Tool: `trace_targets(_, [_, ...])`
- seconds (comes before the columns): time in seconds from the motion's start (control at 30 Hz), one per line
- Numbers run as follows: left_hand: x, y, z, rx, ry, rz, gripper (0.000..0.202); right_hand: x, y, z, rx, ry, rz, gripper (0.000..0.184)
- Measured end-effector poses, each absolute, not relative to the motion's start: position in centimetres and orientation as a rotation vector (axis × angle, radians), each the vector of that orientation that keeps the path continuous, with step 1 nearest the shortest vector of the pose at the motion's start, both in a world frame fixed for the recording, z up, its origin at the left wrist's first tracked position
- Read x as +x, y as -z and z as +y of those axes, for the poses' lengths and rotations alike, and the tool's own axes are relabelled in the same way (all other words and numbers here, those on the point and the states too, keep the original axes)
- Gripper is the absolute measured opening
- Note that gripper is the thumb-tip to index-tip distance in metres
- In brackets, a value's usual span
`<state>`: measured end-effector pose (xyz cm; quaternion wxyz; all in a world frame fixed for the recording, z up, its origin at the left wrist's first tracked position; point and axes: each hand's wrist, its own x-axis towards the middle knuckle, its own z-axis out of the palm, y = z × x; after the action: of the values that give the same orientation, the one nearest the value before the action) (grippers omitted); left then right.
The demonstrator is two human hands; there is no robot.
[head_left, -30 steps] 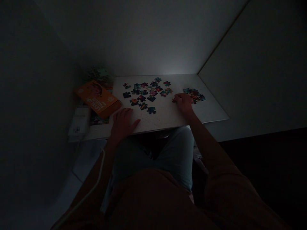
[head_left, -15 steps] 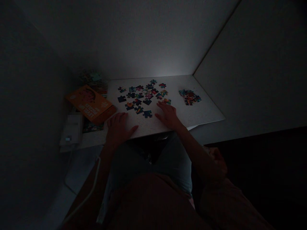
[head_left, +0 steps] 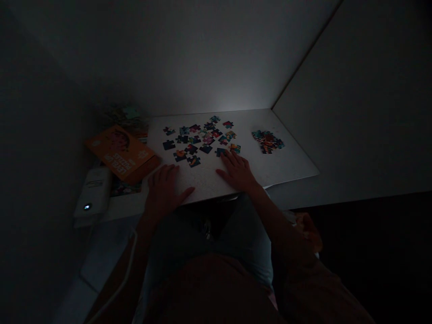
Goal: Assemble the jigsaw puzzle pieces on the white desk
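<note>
In dim light, several loose jigsaw puzzle pieces (head_left: 207,138) lie spread over the white table top (head_left: 202,182). My right hand (head_left: 239,173) rests on the table, fingers stretched out and apart. Its fingertips touch or lie just beside a dark blue puzzle piece (head_left: 220,152), partly hidden by them. An orange and teal piece (head_left: 235,147) sits just beyond those fingers. My left hand (head_left: 164,188) lies flat near the front edge, thumb spread, holding nothing. Nearest to it is an orange puzzle box (head_left: 123,153).
A second cluster of puzzle pieces (head_left: 268,141) lies on the right. Left of my hand are a white device (head_left: 95,189) with a small lit display and a cable, and a dim pile (head_left: 124,114) behind the box. Walls (head_left: 202,58) border the table.
The dark blue piece has shifted from the front middle to the upper right, by my right fingertips. My right hand has drawn back slightly. The left stays put; the view has moved a little.
</note>
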<state>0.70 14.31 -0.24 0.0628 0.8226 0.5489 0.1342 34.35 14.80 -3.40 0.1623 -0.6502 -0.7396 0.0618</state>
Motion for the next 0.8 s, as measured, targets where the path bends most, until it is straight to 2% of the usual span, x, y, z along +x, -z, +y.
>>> trace_targets(0.23, [0.8, 0.0, 14.2, 2.515, -0.379, 1.648, 0.086, 33.8, 3.5, 14.6, -1.937, -0.139, -2.002, 0.089])
trace_targets(0.43, [0.7, 0.3, 14.3, 2.517, -0.4, 1.634, 0.082, 33.8, 4.3, 13.9, -1.908, -0.05, -1.868, 0.082])
trace_targets(0.53, [0.7, 0.4, 14.4, 2.509, -0.418, 1.621, 0.083, 34.7, 4.1, 14.6, -1.918, -0.053, -1.888, 0.073])
trace_targets(0.67, [0.8, 0.3, 14.4, 2.512, -0.417, 1.624, 0.083, 38.3, 2.8, 19.7, -1.983, -0.065, -1.84, 0.057])
trace_targets(0.8, [0.8, 0.3, 14.4, 2.503, -0.427, 1.629, 0.082, 42.6, 1.3, 27.2, -2.036, -0.169, -1.791, 0.062])
